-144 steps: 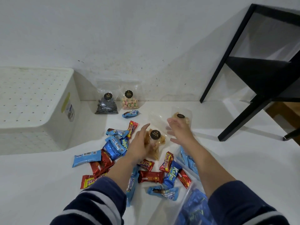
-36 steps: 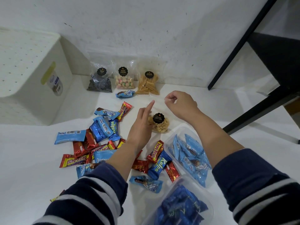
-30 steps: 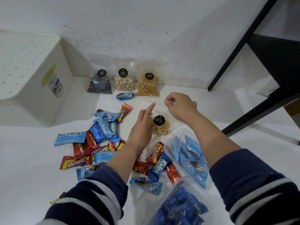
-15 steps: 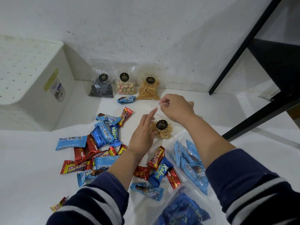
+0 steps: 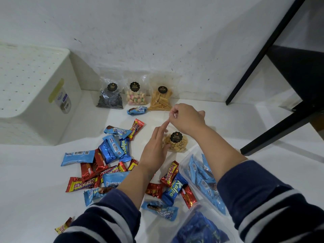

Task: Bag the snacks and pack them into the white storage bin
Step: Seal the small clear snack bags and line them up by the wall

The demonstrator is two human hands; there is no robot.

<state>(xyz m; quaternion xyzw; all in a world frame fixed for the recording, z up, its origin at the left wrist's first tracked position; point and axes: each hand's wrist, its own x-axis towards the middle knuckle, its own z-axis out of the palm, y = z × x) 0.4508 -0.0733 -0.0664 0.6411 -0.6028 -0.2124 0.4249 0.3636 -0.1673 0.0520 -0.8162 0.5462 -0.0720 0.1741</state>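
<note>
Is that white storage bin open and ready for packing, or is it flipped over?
Flipped over. The white storage bin shows a flat perforated panel on top, no opening facing up, and its side label reads upside down.

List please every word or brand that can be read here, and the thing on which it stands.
"Kacang Koro Asin": round black sticker on the nut bag.
"Biskuit Gemrose": sticker on the pastel biscuit bag.
"beng-beng": red wrapper.
"Kalpa": blue wrapper.
Too small or blurred: stickers on the dark spiral snack bag and yellow stick bag; white bin's label.
</note>
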